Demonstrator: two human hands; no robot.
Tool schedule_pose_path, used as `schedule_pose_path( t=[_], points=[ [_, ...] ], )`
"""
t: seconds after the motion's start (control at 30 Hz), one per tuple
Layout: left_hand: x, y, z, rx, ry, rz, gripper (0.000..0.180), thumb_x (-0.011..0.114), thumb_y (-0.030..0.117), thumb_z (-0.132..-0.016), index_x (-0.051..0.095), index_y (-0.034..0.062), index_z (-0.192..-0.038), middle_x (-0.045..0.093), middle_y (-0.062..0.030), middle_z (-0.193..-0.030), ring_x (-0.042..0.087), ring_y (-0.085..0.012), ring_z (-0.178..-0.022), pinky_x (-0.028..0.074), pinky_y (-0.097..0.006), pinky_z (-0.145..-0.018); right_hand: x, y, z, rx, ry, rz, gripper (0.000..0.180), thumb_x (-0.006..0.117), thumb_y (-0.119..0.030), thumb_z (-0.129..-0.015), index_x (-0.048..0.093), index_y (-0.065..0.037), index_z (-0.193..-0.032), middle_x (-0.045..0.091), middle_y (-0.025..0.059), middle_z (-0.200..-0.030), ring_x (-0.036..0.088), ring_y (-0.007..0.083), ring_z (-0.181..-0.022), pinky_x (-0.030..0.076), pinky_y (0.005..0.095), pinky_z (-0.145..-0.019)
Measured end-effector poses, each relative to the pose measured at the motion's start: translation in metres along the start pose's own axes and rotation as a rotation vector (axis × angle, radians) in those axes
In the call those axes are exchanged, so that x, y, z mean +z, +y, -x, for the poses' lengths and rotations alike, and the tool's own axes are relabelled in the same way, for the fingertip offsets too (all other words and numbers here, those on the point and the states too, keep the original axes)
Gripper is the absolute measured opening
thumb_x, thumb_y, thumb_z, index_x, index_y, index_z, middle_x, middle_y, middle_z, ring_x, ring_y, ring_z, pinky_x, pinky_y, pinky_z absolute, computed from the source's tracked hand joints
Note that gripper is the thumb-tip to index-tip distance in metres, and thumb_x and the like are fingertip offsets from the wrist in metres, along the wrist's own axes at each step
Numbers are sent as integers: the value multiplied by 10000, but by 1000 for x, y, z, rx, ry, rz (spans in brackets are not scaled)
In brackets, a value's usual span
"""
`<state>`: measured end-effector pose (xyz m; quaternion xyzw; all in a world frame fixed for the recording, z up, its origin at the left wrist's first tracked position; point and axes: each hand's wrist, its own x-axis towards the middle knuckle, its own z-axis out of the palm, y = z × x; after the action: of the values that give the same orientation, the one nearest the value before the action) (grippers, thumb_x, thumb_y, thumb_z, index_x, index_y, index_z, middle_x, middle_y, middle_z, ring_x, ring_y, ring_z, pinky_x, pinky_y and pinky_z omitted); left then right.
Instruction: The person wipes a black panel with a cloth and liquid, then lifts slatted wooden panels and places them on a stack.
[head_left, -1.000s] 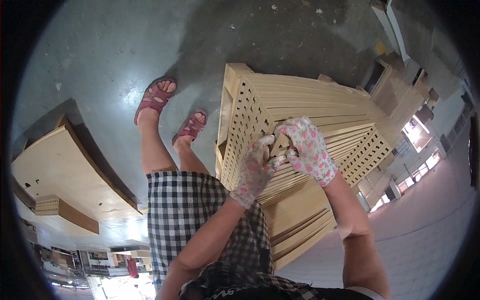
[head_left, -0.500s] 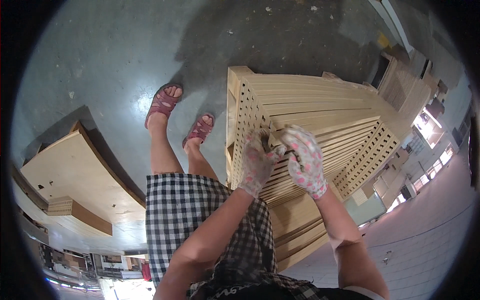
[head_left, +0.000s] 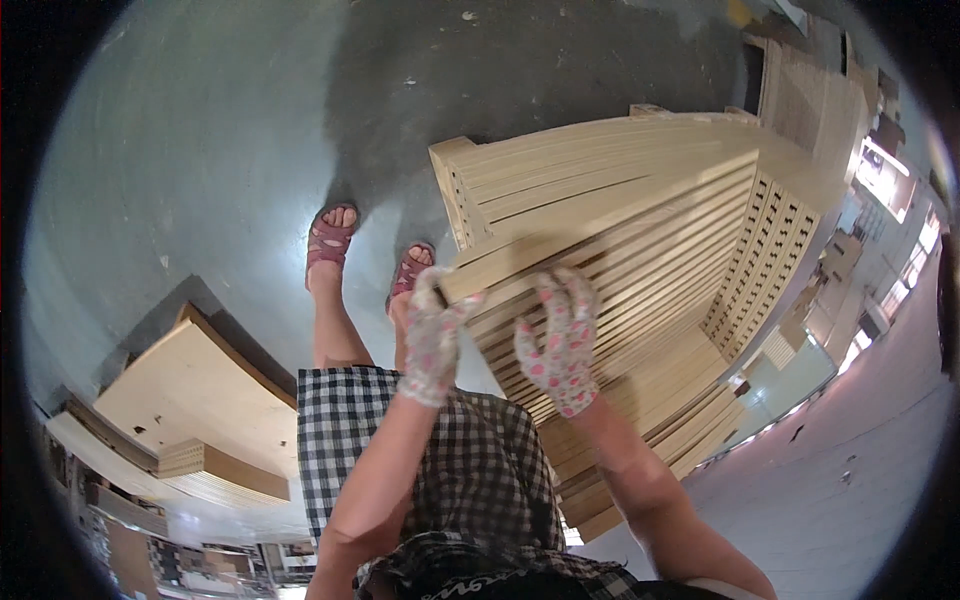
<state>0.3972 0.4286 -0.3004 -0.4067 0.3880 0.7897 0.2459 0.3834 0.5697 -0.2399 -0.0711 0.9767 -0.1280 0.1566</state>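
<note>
Left hand (head_left: 430, 345), floral glove: grip closed on near end of pale wooden slat (head_left: 590, 228), at near-left corner of slat stack (head_left: 640, 285). Slat lies along stack's upper edge, running toward far corner. Right hand (head_left: 560, 350), matching glove: grip wide, thumb apart from fingers, over stack's near edge; contact with slats cannot be told. Rows of dark slots (head_left: 765, 265) at stack's right end. Left of legs: flat board (head_left: 210, 395), smaller slat stack (head_left: 225, 475) by its lower edge.
</note>
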Motion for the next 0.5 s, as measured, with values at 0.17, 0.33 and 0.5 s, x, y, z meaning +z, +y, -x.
schedule_pose_path(
  t=[0.17,0.33,0.5],
  points=[
    [-50,22,15,-143,144,-59,333,626,101,-744,465,41,-1029,529,-37,-919,486,-116,-890,404,-243,-786,3,-29,-6,-41,-98,-257,415,576,-104,-675,518,-16,-1076,472,128,-1088,429,297,-1046,345,410,-938],
    [-96,79,-6,-72,-166,-546,437,552,64,-808,386,13,-1208,511,-69,-1029,488,-155,-958,388,-261,-869,-3,-12,16,173,155,-579,237,550,-99,-749,554,-31,-977,509,108,-1075,468,226,-1012,367,364,-930],
    [-37,114,-30,294,-264,-1160,520,601,163,-789,382,25,-1240,508,-151,-1133,484,-233,-1060,377,-316,-904,1,71,111,918,424,-321,372,500,-141,-813,423,8,-1145,442,159,-1124,421,283,-1073,336,379,-946]
  ],
)
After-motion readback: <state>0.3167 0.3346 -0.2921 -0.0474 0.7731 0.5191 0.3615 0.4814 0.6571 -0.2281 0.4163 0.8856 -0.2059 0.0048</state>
